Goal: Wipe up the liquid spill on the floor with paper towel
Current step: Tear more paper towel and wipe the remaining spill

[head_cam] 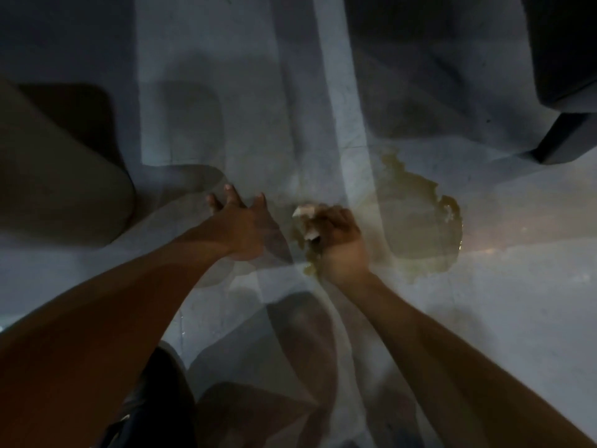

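Note:
A yellowish liquid spill spreads over the pale tiled floor, right of centre. My right hand is fisted on a crumpled, damp wad of paper towel, which pokes out at the left of the fist. The fist sits at the spill's left edge, over a narrow trail of liquid. My left hand is just left of it, fingers spread, holding nothing, resting on or just above the floor. The picture is dim and blurred.
A dark piece of furniture with a leg stands at the upper right, close behind the spill. A tan rounded shape lies at the left. A dark shape at the bottom centre is too blurred to identify.

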Tool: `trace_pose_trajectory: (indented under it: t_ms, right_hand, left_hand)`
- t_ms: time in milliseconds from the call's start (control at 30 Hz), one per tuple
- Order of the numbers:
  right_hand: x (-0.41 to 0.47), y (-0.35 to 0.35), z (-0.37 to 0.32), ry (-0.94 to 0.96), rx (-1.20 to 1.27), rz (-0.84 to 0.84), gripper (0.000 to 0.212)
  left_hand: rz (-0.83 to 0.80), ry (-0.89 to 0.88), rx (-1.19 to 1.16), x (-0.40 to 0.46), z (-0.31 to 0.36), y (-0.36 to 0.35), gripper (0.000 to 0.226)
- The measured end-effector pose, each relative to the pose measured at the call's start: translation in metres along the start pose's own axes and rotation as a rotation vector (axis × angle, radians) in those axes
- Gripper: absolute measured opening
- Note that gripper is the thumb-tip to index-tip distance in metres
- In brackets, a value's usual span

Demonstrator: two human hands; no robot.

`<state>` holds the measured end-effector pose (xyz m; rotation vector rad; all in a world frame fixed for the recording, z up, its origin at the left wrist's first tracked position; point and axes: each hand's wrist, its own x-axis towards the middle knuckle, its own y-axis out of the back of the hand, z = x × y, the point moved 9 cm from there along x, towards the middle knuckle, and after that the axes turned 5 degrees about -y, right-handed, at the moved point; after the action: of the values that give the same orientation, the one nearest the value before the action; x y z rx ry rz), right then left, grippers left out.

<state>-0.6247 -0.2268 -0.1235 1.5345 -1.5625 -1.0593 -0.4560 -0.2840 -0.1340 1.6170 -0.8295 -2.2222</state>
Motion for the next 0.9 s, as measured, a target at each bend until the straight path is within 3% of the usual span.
trace_pose_trajectory:
  t_ms: [100,167,200,333,433,500,600,733,833,900]
  right_hand:
    - [-0.006,-0.006,-0.004,-0.016,0.124,-0.088,0.037]
    - [-0.003,0.015,0.006,-0.168,0.311,0.04,0.012]
    - [-0.001,0.025,0.014,-0.213,0.37,0.096,0.012]
    - [0.032,0.069,0.042,-0.117,0.03,0.221,0.038]
    - [0.058,0.062,0.084,-0.355,-0.069,0.091,0.039]
    - [0.055,0.044,0.081,-0.418,-0.045,0.007,0.036]
    - [0.027,0.019,0.041,-0.352,0.032,-0.003,0.026]
    - [0.0,-0.009,-0.003,-0.167,0.114,-0.024,0.044]
    - [-0.004,0.027,0.011,-0.401,0.478,0.136,0.012]
    - [-0.001,0.057,0.031,-0.445,0.45,0.22,0.006]
  left_hand:
    - [-0.034,0.009,-0.02,0.001,-0.001,-0.001,0.091]
    - [-0.031,0.007,-0.03,0.003,0.0,-0.005,0.09]
    - [-0.018,0.016,-0.048,0.004,-0.003,-0.006,0.09]
    - [0.002,0.031,-0.08,0.001,-0.001,-0.002,0.089]
    - [0.029,0.05,-0.088,-0.001,0.004,0.002,0.084]
    - [0.026,0.056,-0.095,0.004,0.002,-0.002,0.084]
    - [0.017,0.062,-0.081,0.004,0.0,-0.004,0.086]
    - [0.032,0.023,-0.021,-0.004,0.008,0.0,0.087]
    - [0.021,0.013,-0.033,0.0,0.003,-0.004,0.094]
    - [0.017,0.035,-0.025,-0.001,0.002,-0.003,0.093]
